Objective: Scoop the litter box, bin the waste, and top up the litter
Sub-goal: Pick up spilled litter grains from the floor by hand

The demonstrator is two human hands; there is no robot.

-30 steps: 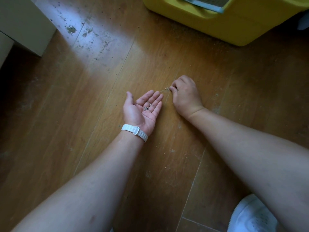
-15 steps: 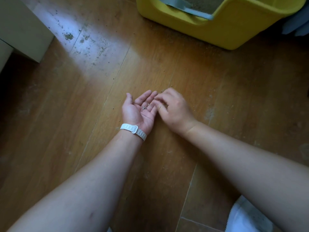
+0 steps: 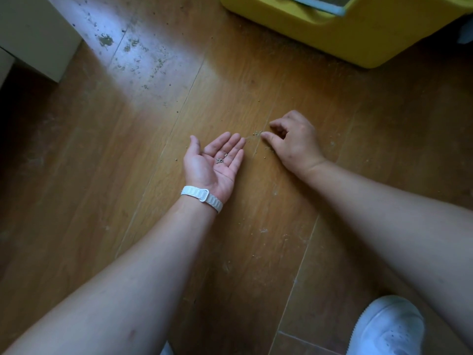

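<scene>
My left hand [image 3: 213, 163] lies palm up on the wooden floor, fingers straight, with several small grey litter granules [image 3: 221, 159] in the palm. A white band is on that wrist. My right hand [image 3: 295, 143] rests palm down just to the right, fingers curled. Its thumb and forefinger are parted around a few loose granules [image 3: 256, 134] on the floor. The yellow litter box [image 3: 358, 39] stands at the top right, beyond both hands, with a grey-edged insert [image 3: 317, 5] showing inside it.
More spilled litter and dust [image 3: 133, 52] lie in the bright patch of floor at the upper left. A white cabinet corner [image 3: 38, 34] stands at the far left. A white shoe [image 3: 389, 329] is at the bottom right.
Half a second ago my right hand was over my left palm; it has moved back right to the granules on the floor. My left hand stays palm up.
</scene>
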